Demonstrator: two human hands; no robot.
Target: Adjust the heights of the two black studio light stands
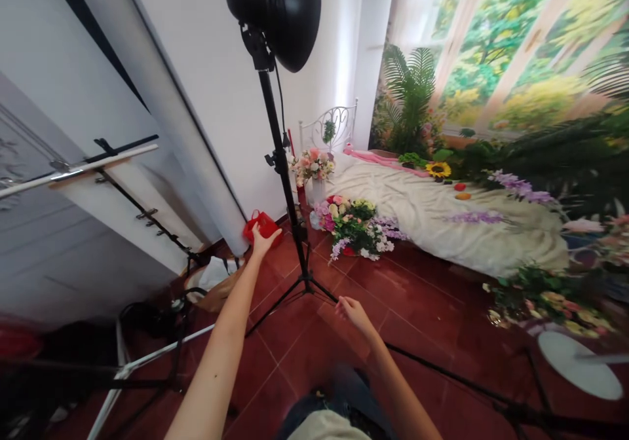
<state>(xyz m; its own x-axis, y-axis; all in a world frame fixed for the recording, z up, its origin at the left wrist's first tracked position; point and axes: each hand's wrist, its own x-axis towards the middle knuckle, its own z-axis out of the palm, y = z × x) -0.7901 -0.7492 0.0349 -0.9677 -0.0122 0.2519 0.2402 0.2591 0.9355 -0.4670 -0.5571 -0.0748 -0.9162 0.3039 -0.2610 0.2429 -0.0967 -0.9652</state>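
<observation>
My left hand [265, 239] reaches forward with thumb and fingers spread, holding nothing. Behind it in view, a red bag [259, 221] lies on the floor by the wall; contact between them cannot be told. Lower and to the right, my right hand [350, 311] has its fingers curled together. It overlaps the end of a leg of the black light stand [287, 191], and whether it grips anything is hidden. The stand rises upright between and beyond my hands, carrying a black studio lamp [295, 21] that faces right.
A bed with a cream cover [442, 230] stands at right, with artificial flowers [354, 227] on the floor beside it. White and black stands [113, 387] are at left. A black pole [442, 374] crosses low right, near a white round base [580, 365].
</observation>
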